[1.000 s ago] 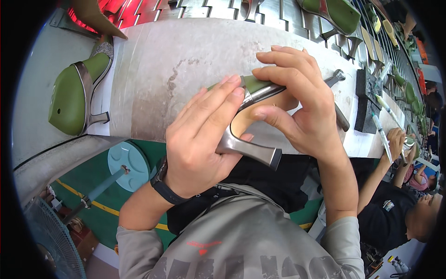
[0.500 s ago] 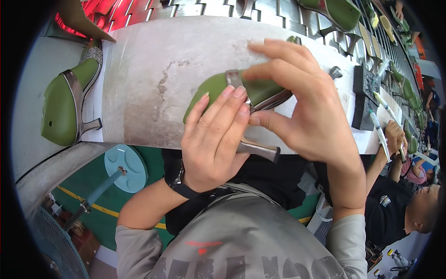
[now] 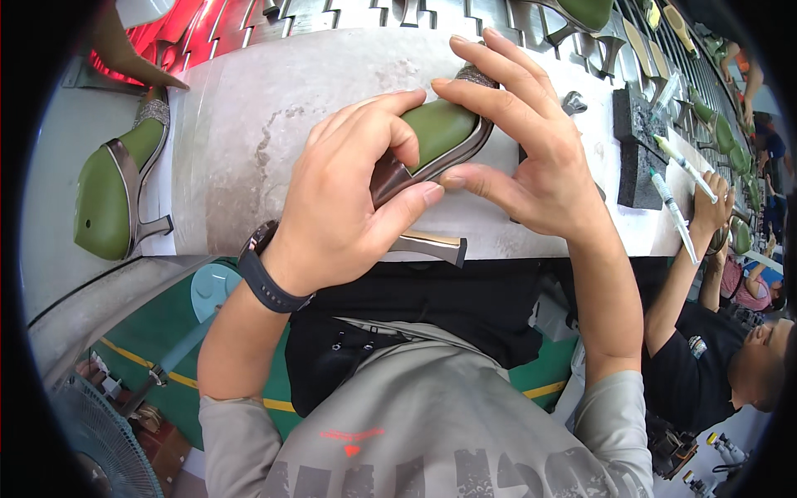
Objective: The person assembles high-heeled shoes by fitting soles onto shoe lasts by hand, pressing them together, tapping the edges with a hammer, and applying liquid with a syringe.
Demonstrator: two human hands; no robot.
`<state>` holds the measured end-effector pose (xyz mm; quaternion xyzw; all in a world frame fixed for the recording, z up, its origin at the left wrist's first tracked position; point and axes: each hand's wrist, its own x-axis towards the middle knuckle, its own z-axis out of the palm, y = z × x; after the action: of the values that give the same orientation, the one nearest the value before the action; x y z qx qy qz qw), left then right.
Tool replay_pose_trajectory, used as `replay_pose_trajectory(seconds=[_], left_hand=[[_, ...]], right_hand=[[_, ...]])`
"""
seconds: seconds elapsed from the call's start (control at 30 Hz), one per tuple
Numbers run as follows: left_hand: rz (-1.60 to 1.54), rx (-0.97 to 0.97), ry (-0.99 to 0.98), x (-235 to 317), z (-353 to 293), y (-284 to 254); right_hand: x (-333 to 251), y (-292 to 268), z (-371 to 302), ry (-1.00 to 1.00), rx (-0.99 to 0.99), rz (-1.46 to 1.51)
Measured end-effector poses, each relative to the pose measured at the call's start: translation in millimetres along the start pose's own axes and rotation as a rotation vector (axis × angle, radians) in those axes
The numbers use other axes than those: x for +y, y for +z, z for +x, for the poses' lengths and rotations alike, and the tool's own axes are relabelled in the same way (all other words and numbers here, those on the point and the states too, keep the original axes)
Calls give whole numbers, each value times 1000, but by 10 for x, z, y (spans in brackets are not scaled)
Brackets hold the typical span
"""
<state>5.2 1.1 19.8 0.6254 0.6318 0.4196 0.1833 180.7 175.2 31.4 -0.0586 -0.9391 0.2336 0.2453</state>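
Note:
A high-heeled shoe on a green shoe last [image 3: 448, 129] lies on its side on the worktable in front of me, metallic brown trim along its edge and a glittery band at its far end. My left hand [image 3: 349, 178] is wrapped over the near part, hiding it, with the thumb by the sole edge. The slim heel [image 3: 436, 246] sticks out below that hand. My right hand [image 3: 531, 149] arches over the far part, fingertips on the last and band, thumb at the trim's edge. At the left lies a similar shoe on a green last [image 3: 100, 199].
Behind the table runs a slatted metal conveyor [image 3: 332, 15] carrying more shoes, lit red at the left. On the right are a black block [image 3: 638, 158] and syringes [image 3: 671, 207], close to a co-worker's hand [image 3: 712, 199]. A fan [image 3: 104, 436] stands lower left.
My left hand has moved from lying flat across the strap to curling round the shoe. My right fingers have settled on the far end. The shoe has shifted slightly, and my view has moved.

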Motion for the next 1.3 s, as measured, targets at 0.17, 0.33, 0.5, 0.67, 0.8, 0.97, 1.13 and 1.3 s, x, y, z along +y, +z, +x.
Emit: replay_pose_trajectory(seconds=[0.17, 0.33, 0.5, 0.67, 0.8, 0.97, 1.13, 1.3], left_hand=[[53, 74, 112, -45, 12, 65], [-14, 55, 14, -16, -11, 96], [50, 30, 43, 29, 89, 113], [198, -131, -34, 183, 411, 178], [161, -223, 28, 147, 489, 131], [195, -261, -3, 168, 453, 90], [181, -285, -20, 176, 490, 98], [155, -243, 66, 116, 512, 108]], right_hand=[[-96, -113, 81, 62, -45, -16], [-50, -89, 27, 115, 54, -57], [148, -36, -722, 362, 406, -339], [27, -91, -799, 341, 192, -496], [40, -210, -742, 515, 146, -285], [-233, -380, -581, 464, 274, 484], [8, -460, -398, 613, 358, 825], [150, -465, -86, 736, 276, 865]])
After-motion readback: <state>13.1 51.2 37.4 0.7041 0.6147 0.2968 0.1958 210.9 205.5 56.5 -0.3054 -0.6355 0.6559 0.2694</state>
